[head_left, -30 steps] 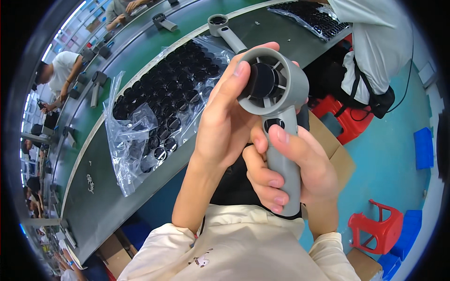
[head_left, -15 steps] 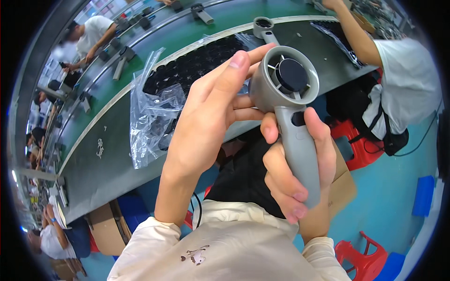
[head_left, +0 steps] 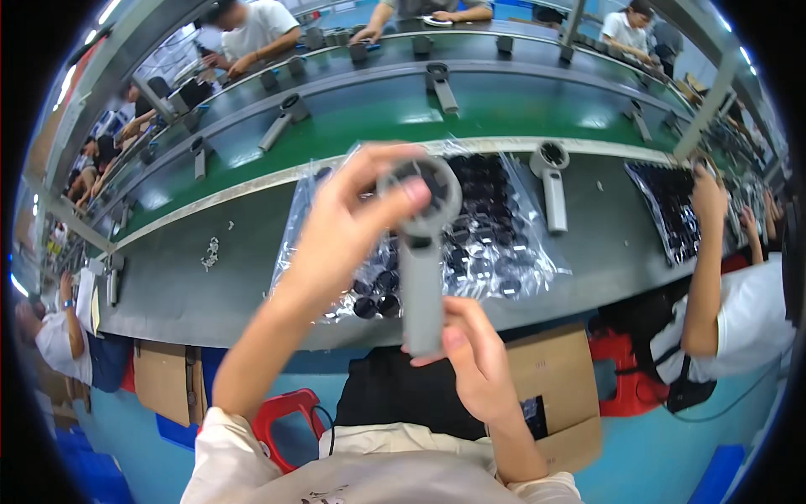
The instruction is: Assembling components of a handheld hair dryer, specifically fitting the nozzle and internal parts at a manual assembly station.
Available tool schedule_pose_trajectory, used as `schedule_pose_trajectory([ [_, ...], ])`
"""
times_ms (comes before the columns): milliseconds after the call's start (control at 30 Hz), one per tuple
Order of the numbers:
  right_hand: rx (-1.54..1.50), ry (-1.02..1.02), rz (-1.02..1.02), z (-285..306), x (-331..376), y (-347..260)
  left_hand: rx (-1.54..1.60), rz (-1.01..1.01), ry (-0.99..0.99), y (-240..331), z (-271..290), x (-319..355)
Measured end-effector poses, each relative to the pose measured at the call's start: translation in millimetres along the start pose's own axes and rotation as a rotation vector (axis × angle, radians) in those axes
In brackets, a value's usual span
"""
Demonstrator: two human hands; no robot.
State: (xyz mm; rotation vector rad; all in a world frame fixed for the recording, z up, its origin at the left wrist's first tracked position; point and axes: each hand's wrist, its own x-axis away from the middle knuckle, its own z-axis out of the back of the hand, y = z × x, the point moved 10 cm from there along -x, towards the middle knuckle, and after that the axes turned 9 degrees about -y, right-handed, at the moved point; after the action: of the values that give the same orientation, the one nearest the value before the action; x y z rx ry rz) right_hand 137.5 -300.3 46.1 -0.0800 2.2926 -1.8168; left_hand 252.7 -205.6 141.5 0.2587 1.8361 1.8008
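A grey handheld fan stands upright between my two hands, its round head at the top and slightly blurred. My left hand is closed around the fan's head, with the thumb lying over the dark centre. Lower down, my right hand grips the bottom end of the handle. Behind the fan, a clear plastic bag lies on the dark bench with many round black parts spread in rows. To the right of that bag rests another grey handheld fan.
A green conveyor with several grey fans runs beyond the bench. At the right, a co-worker's arm reaches toward another bag of black parts. Below are a cardboard box and red stools.
The fan has moved left and away from me, now more upright. My left thumb has come onto its head, and my right hand has slid to the handle's lower end. The view has turned.
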Motion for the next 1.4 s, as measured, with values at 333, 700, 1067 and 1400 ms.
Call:
schedule_pose_trajectory([
  [333, 0.243, 0.027, -0.158, 88, -43, -15, -0.114, 0.123, 0.352, -114, 224, -236],
  [700, 1.445, 0.031, 0.267, 160, -184, -94, -1.121, 0.012, 0.513, -191, 297, -303],
  [1067, 1.741, -0.157, -0.051, 193, -248, -22, -1.176, 0.342, 0.085, -191, 146, -335],
  [1400, 1.812, -0.077, 0.076, 192, -249, -42, -0.142, 0.361, 0.101, -193, 142, -306],
])
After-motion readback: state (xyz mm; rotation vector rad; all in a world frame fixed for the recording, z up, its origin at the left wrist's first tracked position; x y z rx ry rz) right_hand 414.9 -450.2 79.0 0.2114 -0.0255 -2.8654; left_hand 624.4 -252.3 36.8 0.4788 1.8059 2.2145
